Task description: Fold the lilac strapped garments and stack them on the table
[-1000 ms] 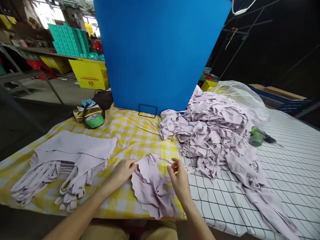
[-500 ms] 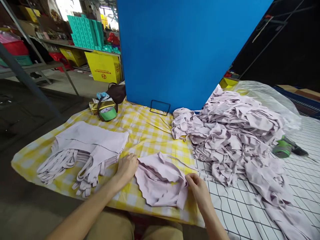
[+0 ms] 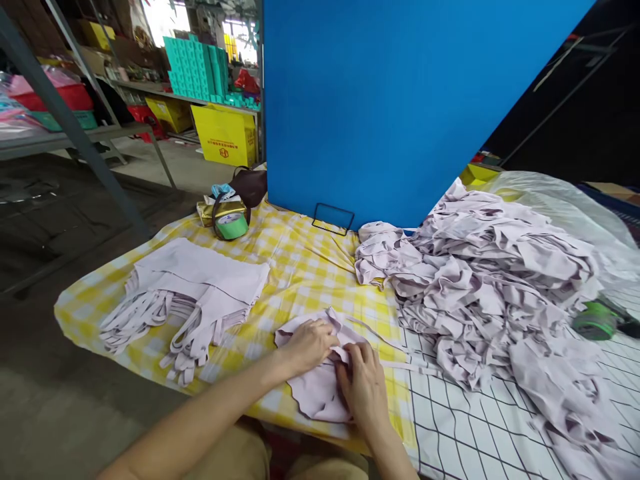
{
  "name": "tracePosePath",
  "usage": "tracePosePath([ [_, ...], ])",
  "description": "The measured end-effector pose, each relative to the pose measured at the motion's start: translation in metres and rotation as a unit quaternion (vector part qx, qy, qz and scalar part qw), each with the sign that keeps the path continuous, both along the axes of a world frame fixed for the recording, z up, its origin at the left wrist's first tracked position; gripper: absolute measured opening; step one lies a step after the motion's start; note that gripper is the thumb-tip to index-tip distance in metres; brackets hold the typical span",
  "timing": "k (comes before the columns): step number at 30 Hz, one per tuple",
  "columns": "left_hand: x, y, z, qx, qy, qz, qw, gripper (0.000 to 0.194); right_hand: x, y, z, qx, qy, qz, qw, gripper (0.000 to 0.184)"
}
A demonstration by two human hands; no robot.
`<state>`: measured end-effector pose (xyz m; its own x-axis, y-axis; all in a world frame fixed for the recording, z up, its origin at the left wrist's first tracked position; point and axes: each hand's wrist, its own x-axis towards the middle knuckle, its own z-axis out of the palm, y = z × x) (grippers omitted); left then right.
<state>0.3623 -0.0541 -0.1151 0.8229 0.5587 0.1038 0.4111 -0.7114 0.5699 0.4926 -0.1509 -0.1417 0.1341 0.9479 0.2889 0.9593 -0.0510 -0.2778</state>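
Observation:
A crumpled pale lavender strappy garment (image 3: 317, 395) lies near the front of the yellow checked cloth (image 3: 285, 253). My left hand (image 3: 311, 343) rests over its upper part, fingers curled and closed on the fabric. Close beside it, my right hand (image 3: 364, 381) grips the garment's right side, with fingertips partly hidden in the folds. Thin straps (image 3: 400, 365) trail from it to the right. To the left is a neat stack of similar flat garments (image 3: 200, 273), their straps hanging toward me. A large loose heap of them (image 3: 480, 280) covers the right side.
A tall blue board (image 3: 380, 107) stands behind the cloth, with a black wire frame (image 3: 333, 219) at its foot. Green tape (image 3: 233, 227) and a dark bag (image 3: 250, 185) sit at the back left. A green tool (image 3: 597, 320) lies on the white gridded cloth (image 3: 465, 427).
My left hand has moved right onto the garment, and my right hand has come in toward it. The fabric, spread between them earlier, is now bunched. The view has swung left.

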Motion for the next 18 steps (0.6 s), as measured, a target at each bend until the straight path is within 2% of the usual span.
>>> tracePosePath([
  [2, 0.007, 0.002, 0.011, -0.127, -0.050, 0.057, 0.989, 0.018, 0.005, -0.006, 0.001, 0.012, -0.021, -0.035, 0.999, 0.016],
  [4, 0.009, 0.006, 0.027, -0.262, -0.130, 0.094, 0.952, 0.017, 0.012, -0.013, 0.006, 0.021, -0.020, -0.057, 0.998, 0.014],
  [6, 0.006, 0.012, 0.043, -0.399, -0.222, 0.101, 0.884, 0.015, 0.020, -0.019, 0.014, 0.021, 0.003, -0.089, 0.996, 0.014],
  [8, -0.001, 0.018, 0.054, -0.505, -0.305, 0.119, 0.798, 0.014, 0.032, -0.024, 0.023, 0.002, 0.046, -0.144, 0.989, 0.017],
  [10, -0.010, 0.026, 0.055, -0.548, -0.365, 0.169, 0.733, 0.019, 0.044, -0.027, 0.031, -0.036, 0.092, -0.203, 0.974, 0.019],
  [11, -0.014, 0.029, 0.051, -0.547, -0.383, 0.199, 0.717, 0.021, 0.051, -0.029, 0.035, -0.047, 0.112, -0.229, 0.966, 0.019],
  [13, -0.021, 0.033, 0.038, -0.526, -0.393, 0.255, 0.710, 0.022, 0.061, -0.032, 0.040, -0.057, 0.163, -0.263, 0.949, 0.018],
  [14, -0.024, 0.033, 0.029, -0.508, -0.378, 0.276, 0.723, 0.020, 0.065, -0.033, 0.041, -0.064, 0.209, -0.273, 0.937, 0.019],
  [16, -0.026, 0.030, 0.010, -0.460, -0.327, 0.299, 0.770, 0.016, 0.068, -0.035, 0.041, -0.088, 0.356, -0.260, 0.893, 0.021],
  [18, -0.024, 0.022, -0.005, -0.401, -0.261, 0.307, 0.823, 0.015, 0.067, -0.034, 0.037, -0.100, 0.509, -0.227, 0.824, 0.027],
])
